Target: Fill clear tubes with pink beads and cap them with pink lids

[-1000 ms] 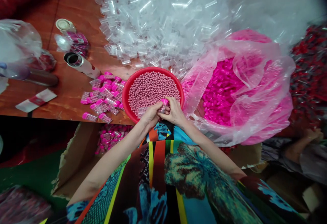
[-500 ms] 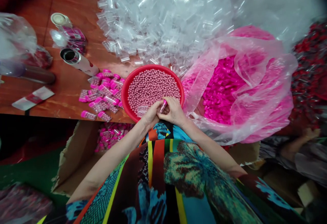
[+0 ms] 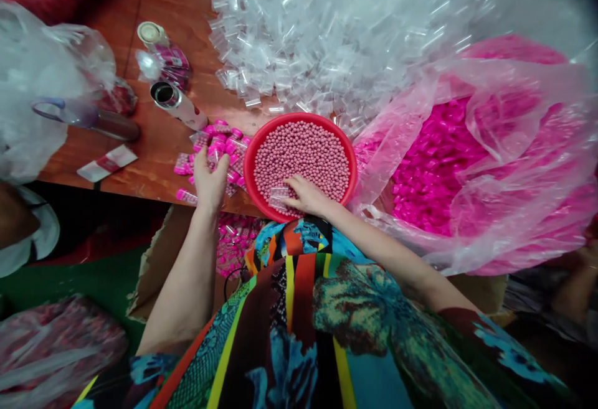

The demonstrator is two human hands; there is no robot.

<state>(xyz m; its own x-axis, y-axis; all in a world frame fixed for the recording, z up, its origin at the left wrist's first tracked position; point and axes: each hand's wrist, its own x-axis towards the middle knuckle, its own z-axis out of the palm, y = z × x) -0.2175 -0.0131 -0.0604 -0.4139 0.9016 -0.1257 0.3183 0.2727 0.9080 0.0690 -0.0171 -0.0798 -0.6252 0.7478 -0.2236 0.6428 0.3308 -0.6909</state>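
My left hand [image 3: 211, 175] is over the pile of small pink-capped bottles [image 3: 238, 147] at the table edge, fingers apart, with nothing held that I can see. My right hand [image 3: 303, 195] reaches into the red bowl [image 3: 250, 172] of pink beads [image 3: 303, 154]. Its fingers are spread beside a clear empty tube [image 3: 279, 196] lying on the beads; whether the fingertips touch it is hard to tell. To the right of the bowl, an open pink plastic bag [image 3: 518, 197] holds bright pink caps [image 3: 432, 172].
Clear tubes [image 3: 327, 29] are heaped behind the bowl. On the left stand an open metal cup [image 3: 177, 104], a lidded container [image 3: 152, 33], a dark bottle [image 3: 114, 124] and a packet [image 3: 107, 163]. Below the edge, a carton [image 3: 152, 266] holds more pink bottles. People are partly visible at both sides.
My hands have parted. The left moved left to the bottle pile, and the pink-capped tube is no longer between them. My right hand shifted down-left onto the beads. The view moved left.
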